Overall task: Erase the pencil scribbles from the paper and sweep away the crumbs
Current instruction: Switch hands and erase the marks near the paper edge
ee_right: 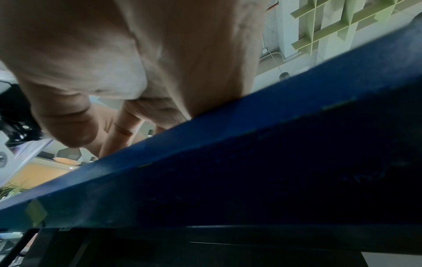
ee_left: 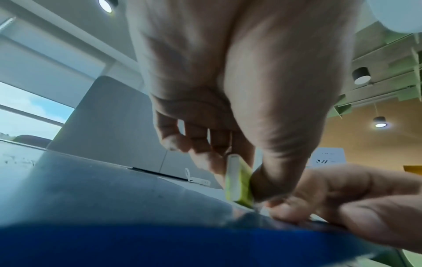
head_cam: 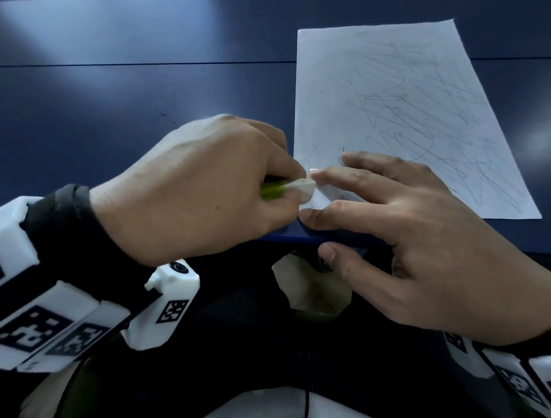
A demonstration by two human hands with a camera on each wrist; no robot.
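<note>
Near table (head_cam: 111, 94) edge: left hand (head_cam: 203, 185) grips one eraser (head_cam: 297, 187), white with green sleeve, tip on paper's near-left corner, likely to rub there. Right hand (head_cam: 414, 241), fingers flat and spread, presses one paper (head_cam: 410, 97) down, probably so it won't slide. Farther out, scribbles (head_cam: 418, 121) cover most of the sheet; a few dark crumbs (head_cam: 316, 150) lie near the fingertips.

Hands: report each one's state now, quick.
Left hand: grips the white eraser in its green sleeve.
Right hand: open, fingers flat on the scribbled white paper sheet.
</note>
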